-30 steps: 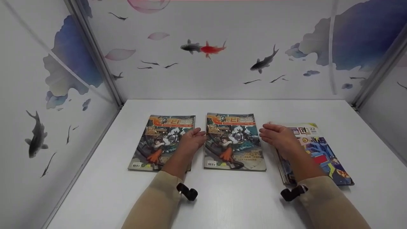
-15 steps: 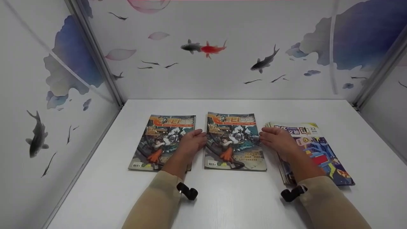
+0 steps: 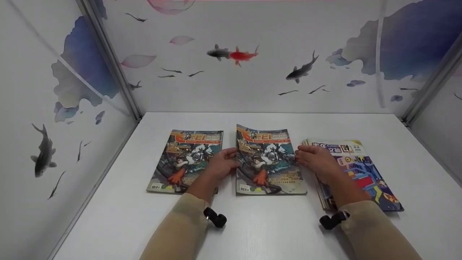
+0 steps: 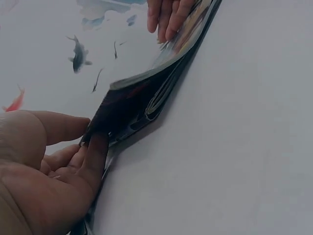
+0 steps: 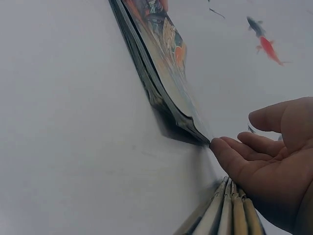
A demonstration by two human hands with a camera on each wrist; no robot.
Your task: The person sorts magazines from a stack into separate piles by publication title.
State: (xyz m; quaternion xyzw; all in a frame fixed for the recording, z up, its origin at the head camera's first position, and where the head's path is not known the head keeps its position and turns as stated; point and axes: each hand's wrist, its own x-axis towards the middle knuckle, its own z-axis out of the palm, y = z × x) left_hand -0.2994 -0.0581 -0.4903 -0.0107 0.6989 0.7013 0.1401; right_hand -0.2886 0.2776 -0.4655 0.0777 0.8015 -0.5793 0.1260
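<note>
In the head view, a magazine (image 3: 269, 162) with an orange title band lies in the middle, its left edge raised. My left hand (image 3: 222, 164) pinches that edge; in the left wrist view the thumb is on top and the fingers (image 4: 95, 156) reach underneath. Other layers or copies show below the lifted magazine (image 4: 122, 112). On the opposite side, my right hand (image 3: 317, 162) touches the magazine's edge with its fingertips, the thumb held apart. The right wrist view shows the fingertips (image 5: 217, 144) against the magazine's corner (image 5: 188, 125).
A magazine (image 3: 177, 159) with the same cover lies at left, partly under the left forearm. At right stands a stack of magazines (image 3: 371, 180) with a blue cover on top, beneath the right forearm. White panels (image 3: 252, 90) with painted fish enclose the white table (image 3: 267, 231).
The left hand has moved slightly right and now grips the middle magazine's left edge, which has risen. The magazine has shifted a little right. The right hand has barely moved.
</note>
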